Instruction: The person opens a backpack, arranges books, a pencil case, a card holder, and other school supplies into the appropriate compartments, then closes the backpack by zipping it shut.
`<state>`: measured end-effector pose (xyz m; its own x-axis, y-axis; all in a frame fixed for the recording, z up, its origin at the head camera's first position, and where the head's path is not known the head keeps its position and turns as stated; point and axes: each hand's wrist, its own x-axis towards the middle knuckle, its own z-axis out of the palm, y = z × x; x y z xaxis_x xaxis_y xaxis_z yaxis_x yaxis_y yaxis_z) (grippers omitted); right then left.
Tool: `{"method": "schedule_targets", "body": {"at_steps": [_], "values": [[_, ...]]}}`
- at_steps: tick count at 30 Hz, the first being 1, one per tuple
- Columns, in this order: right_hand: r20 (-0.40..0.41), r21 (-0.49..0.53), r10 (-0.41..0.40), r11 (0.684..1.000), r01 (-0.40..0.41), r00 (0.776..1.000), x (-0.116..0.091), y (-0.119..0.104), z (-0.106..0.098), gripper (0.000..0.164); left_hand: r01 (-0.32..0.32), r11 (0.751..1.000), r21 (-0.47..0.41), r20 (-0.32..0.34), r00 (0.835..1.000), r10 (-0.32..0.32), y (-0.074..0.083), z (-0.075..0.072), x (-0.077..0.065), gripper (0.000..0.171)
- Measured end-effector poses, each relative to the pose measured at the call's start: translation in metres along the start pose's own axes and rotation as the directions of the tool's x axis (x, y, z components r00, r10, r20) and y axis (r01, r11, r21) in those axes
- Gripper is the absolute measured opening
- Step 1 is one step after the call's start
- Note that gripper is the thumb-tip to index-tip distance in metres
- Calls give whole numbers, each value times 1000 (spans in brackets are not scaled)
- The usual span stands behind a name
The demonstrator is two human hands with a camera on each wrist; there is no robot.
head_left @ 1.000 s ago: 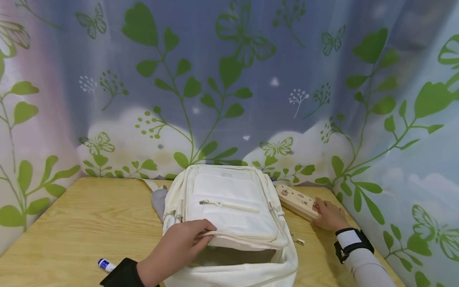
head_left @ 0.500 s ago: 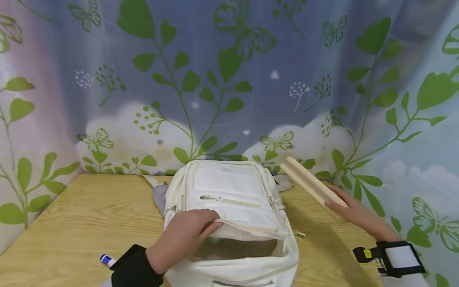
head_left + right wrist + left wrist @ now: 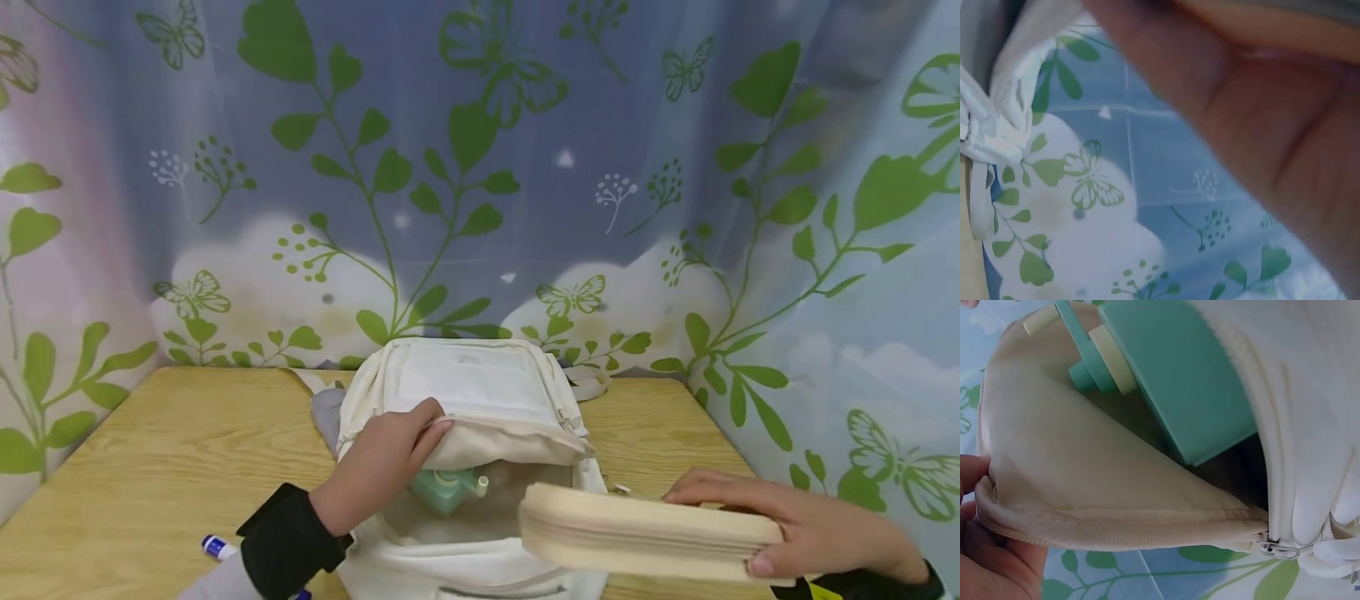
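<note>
A white backpack (image 3: 468,379) lies on the table with its front compartment unzipped. My left hand (image 3: 382,458) pinches the edge of its flap and holds it raised. In the left wrist view those fingers (image 3: 997,562) grip the zippered rim. Inside the opening sits a green water bottle (image 3: 1179,375) with a cream spout. My right hand (image 3: 817,525) grips one end of a cream zippered pencil case (image 3: 637,533), held level above the table. Its far end overlaps the right side of the opening. The right wrist view shows that hand (image 3: 1254,131) close up and blurred.
A blue-and-white capped marker (image 3: 217,547) lies on the table (image 3: 187,450), left of the backpack. A grey padded strap (image 3: 327,412) sticks out at the backpack's left. Behind and at both sides hangs a leaf-patterned curtain (image 3: 480,250).
My right hand has lifted the pencil case off the table's right side and brought it toward the backpack opening. My left hand has raised the flap higher, exposing the green bottle.
</note>
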<state>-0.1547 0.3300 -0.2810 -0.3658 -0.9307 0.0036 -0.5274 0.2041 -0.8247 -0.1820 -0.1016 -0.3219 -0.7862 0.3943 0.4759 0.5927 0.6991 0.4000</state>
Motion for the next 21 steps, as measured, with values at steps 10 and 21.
{"method": "schedule_targets", "body": {"at_steps": [10,21], "values": [[-84,-224,198,951,-212,977,29,-10,24,54,-13,1000,-17,-13,1000,13,3,-1,-4,19],[-546,-468,382,599,-649,746,80,6,53,56,-145,983,113,-122,980,159,9,3,-17,9]]}}
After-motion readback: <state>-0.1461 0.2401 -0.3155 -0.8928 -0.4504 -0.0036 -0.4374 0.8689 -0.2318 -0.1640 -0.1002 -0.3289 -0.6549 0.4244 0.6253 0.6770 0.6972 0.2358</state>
